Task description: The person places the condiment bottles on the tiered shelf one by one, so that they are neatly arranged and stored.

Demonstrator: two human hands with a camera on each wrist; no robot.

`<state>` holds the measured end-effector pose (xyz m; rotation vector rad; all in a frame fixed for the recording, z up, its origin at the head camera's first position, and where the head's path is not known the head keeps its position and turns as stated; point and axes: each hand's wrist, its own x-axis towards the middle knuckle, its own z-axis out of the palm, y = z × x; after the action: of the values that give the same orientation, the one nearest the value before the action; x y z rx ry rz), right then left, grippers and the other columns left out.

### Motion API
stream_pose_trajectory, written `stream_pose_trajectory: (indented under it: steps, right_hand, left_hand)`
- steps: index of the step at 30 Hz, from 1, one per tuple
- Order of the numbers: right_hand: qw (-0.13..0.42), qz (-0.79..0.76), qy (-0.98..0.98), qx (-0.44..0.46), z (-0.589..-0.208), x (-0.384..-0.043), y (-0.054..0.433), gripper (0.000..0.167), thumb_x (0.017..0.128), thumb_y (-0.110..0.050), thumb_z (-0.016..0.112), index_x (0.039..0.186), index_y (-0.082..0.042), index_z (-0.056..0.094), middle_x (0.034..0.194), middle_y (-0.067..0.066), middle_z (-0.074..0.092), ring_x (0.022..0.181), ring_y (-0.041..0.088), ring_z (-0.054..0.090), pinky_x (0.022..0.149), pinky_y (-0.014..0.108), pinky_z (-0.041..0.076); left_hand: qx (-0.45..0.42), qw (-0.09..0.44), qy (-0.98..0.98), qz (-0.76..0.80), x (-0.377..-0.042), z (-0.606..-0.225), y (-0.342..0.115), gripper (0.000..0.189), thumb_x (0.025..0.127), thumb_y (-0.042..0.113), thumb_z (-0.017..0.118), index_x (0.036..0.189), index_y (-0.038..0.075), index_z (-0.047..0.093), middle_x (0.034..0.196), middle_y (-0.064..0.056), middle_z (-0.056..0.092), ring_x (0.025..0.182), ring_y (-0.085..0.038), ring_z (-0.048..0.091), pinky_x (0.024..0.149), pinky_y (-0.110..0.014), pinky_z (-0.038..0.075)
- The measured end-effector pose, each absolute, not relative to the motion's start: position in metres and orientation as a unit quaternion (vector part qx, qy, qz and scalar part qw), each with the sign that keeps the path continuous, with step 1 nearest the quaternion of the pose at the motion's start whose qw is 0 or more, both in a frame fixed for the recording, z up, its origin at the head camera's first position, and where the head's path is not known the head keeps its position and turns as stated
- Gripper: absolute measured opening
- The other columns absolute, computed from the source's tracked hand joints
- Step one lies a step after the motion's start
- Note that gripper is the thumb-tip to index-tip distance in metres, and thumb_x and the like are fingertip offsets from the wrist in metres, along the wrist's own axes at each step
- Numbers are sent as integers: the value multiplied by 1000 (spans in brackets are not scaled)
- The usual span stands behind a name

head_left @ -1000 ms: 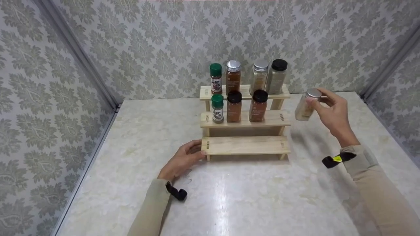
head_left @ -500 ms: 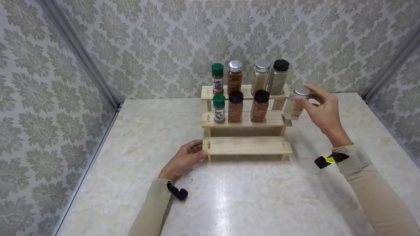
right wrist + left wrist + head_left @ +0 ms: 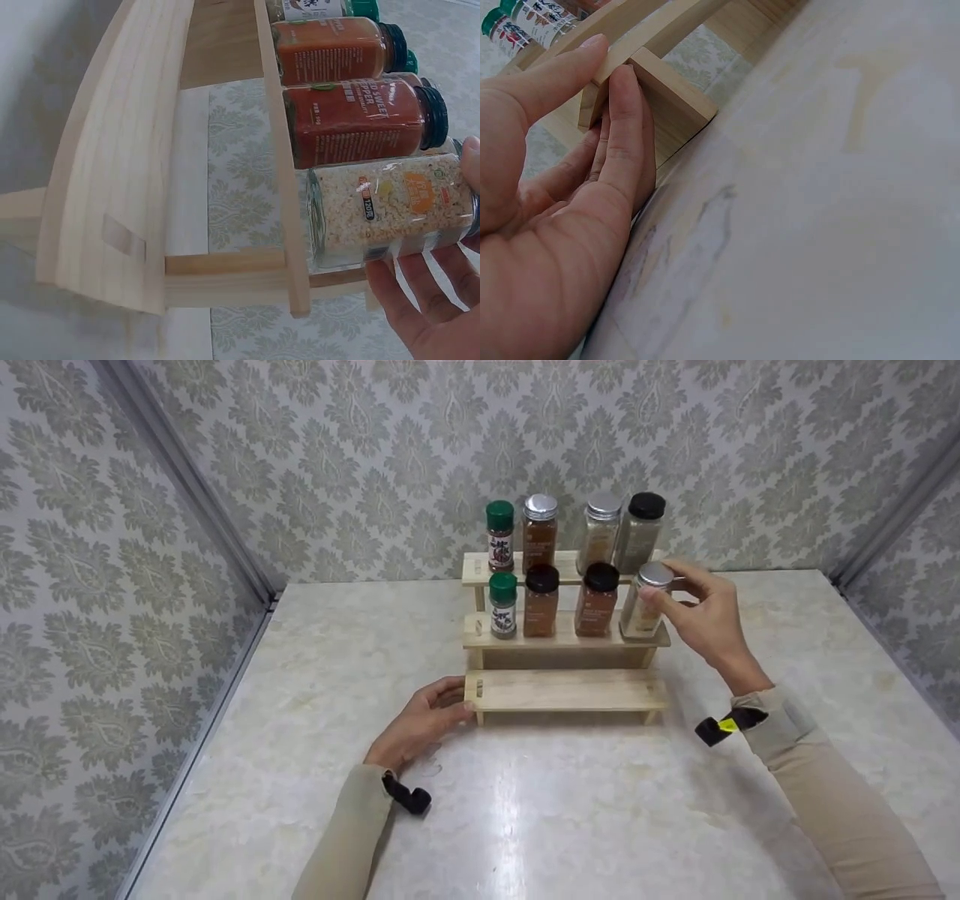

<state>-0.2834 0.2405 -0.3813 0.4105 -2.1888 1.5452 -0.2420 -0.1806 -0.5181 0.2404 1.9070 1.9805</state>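
Note:
A three-tier wooden spice rack (image 3: 566,691) stands on the table. My left hand (image 3: 421,721) grips the left end of its lowest shelf, and in the left wrist view the fingers lie along the wooden leg (image 3: 676,90). My right hand (image 3: 709,619) holds a silver-lidded glass spice jar (image 3: 641,613) between thumb and fingers, at the right end of the middle shelf. Pale granules and an orange label show on this jar (image 3: 390,206) in the right wrist view. Left of it stand two black-lidded jars, one labelled sweet pepper (image 3: 352,124), and a small green-capped bottle (image 3: 503,607).
On the top shelf are a green-capped bottle (image 3: 500,536), two silver-lidded jars, one reddish brown (image 3: 540,536) and one pale (image 3: 598,536), and a black-lidded jar (image 3: 641,536). A patterned wall (image 3: 420,472) rises behind the marbled table (image 3: 360,622).
My right hand has moved left with the silver-lidded jar, from beside the rack to the right end of the middle shelf. The left hand keeps its hold on the rack.

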Motion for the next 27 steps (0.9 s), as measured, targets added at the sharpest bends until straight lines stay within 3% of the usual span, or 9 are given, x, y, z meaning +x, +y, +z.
stream_pose_trajectory:
  steps: [9, 18, 27]
  right_hand:
    - [210, 557, -791, 142, -384, -288, 232, 44, 95, -13, 84, 137, -10, 74, 113, -14, 71, 102, 5, 70, 72, 13, 58]
    - [201, 552, -797, 141, -386, -288, 230, 47, 95, -15, 83, 140, -11, 71, 123, -5, 69, 110, 7, 68, 81, 14, 58]
    - [202, 565, -785, 156, -384, -284, 236, 48, 97, -10, 80, 143, -4, 67, 130, 5, 69, 113, 8, 69, 95, 18, 58]
  left_hand:
    - [79, 185, 686, 699, -241, -517, -181, 65, 98, 17, 80, 155, 9, 51, 157, -12, 55, 145, -28, 53, 115, -38, 52]
    - [79, 189, 688, 696, -240, -518, -181, 66, 98, 18, 79, 157, 9, 49, 159, -13, 54, 147, -29, 51, 116, -40, 51]
    - [85, 196, 684, 697, -241, -515, -181, 63, 101, 17, 76, 156, 7, 49, 156, -15, 56, 138, -27, 59, 112, -39, 55]
